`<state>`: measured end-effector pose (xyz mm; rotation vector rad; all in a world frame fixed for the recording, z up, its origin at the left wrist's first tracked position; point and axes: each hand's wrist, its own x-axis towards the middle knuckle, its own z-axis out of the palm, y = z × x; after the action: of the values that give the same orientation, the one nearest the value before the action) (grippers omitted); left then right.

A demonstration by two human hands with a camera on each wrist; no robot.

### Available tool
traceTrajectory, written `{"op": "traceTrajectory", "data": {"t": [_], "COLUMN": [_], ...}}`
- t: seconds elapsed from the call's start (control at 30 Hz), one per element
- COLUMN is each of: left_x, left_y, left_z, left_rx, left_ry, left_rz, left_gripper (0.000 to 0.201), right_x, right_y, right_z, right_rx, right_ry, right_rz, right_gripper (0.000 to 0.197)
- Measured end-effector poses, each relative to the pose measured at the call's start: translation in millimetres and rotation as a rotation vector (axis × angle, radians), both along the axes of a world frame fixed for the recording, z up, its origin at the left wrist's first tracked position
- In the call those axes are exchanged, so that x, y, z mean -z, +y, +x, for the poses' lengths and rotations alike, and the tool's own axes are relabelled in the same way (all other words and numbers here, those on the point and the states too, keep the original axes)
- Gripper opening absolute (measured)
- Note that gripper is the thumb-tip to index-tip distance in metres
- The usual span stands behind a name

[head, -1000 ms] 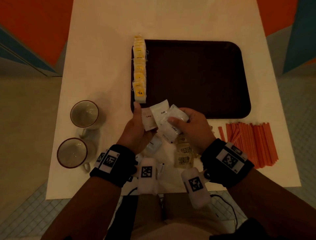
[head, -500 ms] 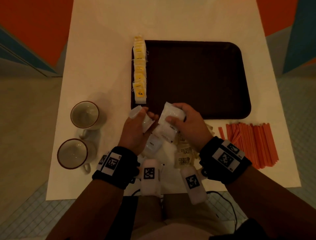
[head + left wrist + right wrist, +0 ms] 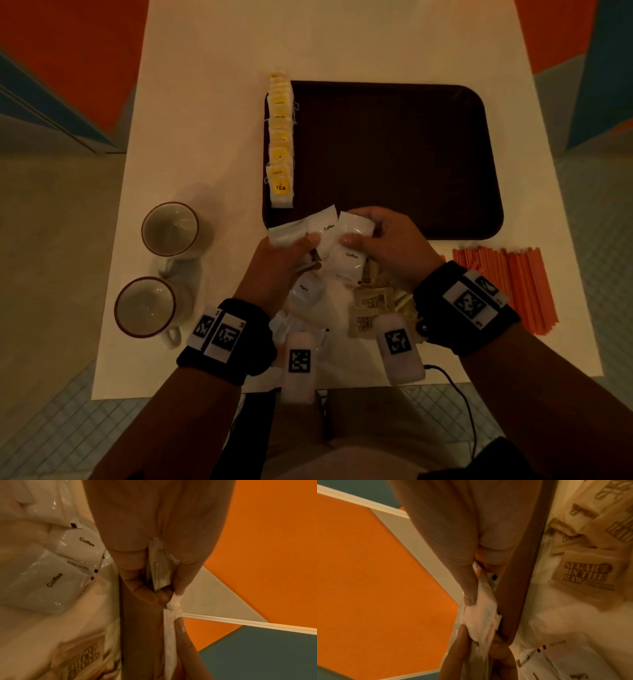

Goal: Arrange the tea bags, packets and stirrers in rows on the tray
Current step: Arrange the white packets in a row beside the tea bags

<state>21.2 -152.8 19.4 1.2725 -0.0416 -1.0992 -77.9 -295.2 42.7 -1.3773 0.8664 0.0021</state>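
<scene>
Coffee packets (image 3: 322,228) are sitting fanned in the left hand (image 3: 274,263), the thumb pinching them against the curled fingers just above the near edge of the brown tray (image 3: 394,154). Right beside them, the right hand (image 3: 387,246) is gripping another white coffee packet (image 3: 352,240), its thumb pressing on the face and its fingers curling behind; the two hands' packets are touching. Below the hands, more coffee packets (image 3: 42,588) and brown raw-sugar packets (image 3: 587,577) are lying in a loose heap on the white table (image 3: 205,102). Tea bags (image 3: 281,144) are standing in one overlapping row along the tray's left edge, the nearest one reading TEA. Orange stirrers (image 3: 507,287) are lying bundled on the table, off the tray, near its right front corner. Two red-rimmed cups (image 3: 161,267) are standing to the left.
</scene>
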Motion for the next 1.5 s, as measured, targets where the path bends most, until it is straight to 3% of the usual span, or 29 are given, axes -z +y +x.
{"op": "traceTrajectory", "data": {"t": [0.07,0.23,0.43,0.53,0.63,0.73,0.87,0.93,1.0,1.1,1.2,1.33,1.5], "left_x": [2,-2,10,9,5,7,13,13,13,6,0,1,9], "left_y": [1,-8,-14,-14,-16,-19,-18,-16,-13,-14,-16,-16,-11], "left_z": [-1,-3,6,6,-1,-5,-2,2,3,-2,-7,-8,-8], "left_rx": [0.005,-0.059,-0.222,-0.076,0.073,0.017,-0.121,-0.132,-0.056,0.086,0.102,0.028,0.052], "left_ry": [0.024,0.074,0.200,0.188,0.218,0.209,0.234,0.199,0.147,0.170,0.274,0.305,0.382], "left_rz": [0.004,-0.035,-0.016,-0.032,-0.071,-0.077,-0.115,-0.030,0.031,-0.029,-0.132,-0.161,-0.187], "left_gripper": [0.032,0.018,0.033,0.055,0.058,0.044,0.026,0.025,0.038,0.056,0.061,0.045,0.046], "right_x": [0,1,1,2,2,-2,-1,0,-1,-2,0,5,14], "right_y": [-5,-3,3,4,7,7,4,0,-3,0,7,8,7], "right_z": [-1,4,5,7,10,13,14,14,13,16,22,24,20], "right_rx": [0.003,-0.041,-0.015,-0.008,-0.073,-0.136,-0.077,-0.051,-0.026,-0.012,-0.018,-0.128,-0.250], "right_ry": [-0.001,-0.028,-0.061,-0.068,-0.066,-0.075,-0.082,-0.048,-0.040,-0.066,-0.086,-0.111,-0.026], "right_rz": [0.025,0.020,0.048,0.071,0.048,-0.072,-0.121,-0.159,-0.135,-0.086,-0.183,-0.378,-0.630], "right_gripper": [0.031,0.032,0.033,0.033,0.033,0.038,0.051,0.047,0.041,0.034,0.034,0.028,0.046]}}
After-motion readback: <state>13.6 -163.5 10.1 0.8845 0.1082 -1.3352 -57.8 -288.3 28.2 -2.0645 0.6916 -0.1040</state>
